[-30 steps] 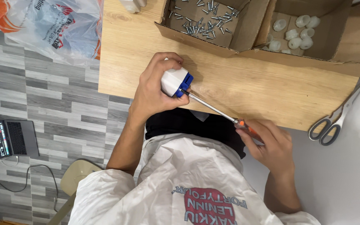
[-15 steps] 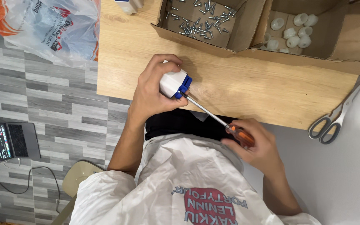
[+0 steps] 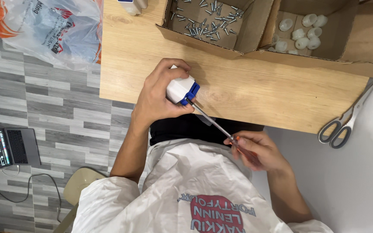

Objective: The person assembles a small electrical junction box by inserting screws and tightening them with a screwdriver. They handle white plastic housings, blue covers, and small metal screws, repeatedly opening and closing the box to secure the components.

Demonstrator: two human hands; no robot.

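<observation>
White-and-blue part (image 3: 182, 89) half hidden in left hand (image 3: 158, 97) fingers, right hand (image 3: 257, 149) gripping mostly covered screwdriver (image 3: 214, 123)

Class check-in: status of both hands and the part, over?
Left hand grips white-and-blue part. Right hand holds screwdriver, tip at part. Nothing between them.

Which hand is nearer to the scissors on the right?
The right hand. Holding the screwdriver, it lies left of the scissors in the picture, apart from them. The left hand, gripping the white and blue part, is much farther left.
</observation>
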